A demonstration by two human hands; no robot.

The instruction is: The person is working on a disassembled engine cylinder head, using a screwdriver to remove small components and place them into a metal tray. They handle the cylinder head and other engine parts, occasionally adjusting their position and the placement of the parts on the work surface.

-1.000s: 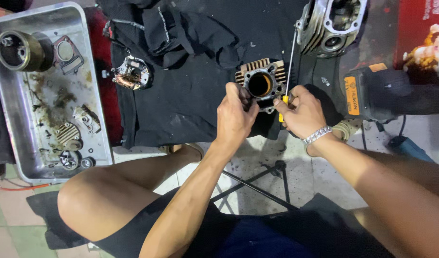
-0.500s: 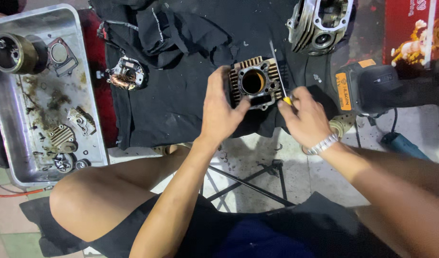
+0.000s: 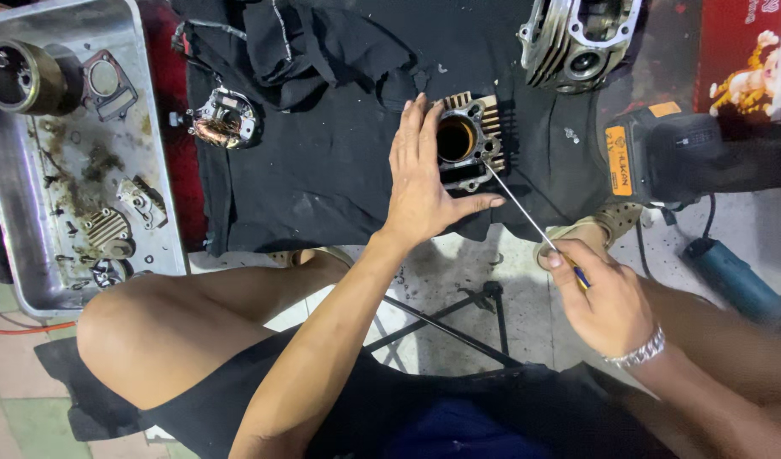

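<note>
We see the left hand (image 3: 422,183) lying flat, fingers released, against the finned cylinder (image 3: 469,140) on the black cloth (image 3: 322,161); right hand (image 3: 607,297) fingers grasp a screwdriver (image 3: 526,212), its tip touching the cylinder.

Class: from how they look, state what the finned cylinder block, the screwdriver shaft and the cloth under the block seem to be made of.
Finned cylinder block: probably cast aluminium, dull grey-tan, with moulded cooling fins and a bored hole. Screwdriver shaft: likely steel, thin, straight, bright sheen. Cloth: black woven or knit fabric, matte, creased and folded.
</note>
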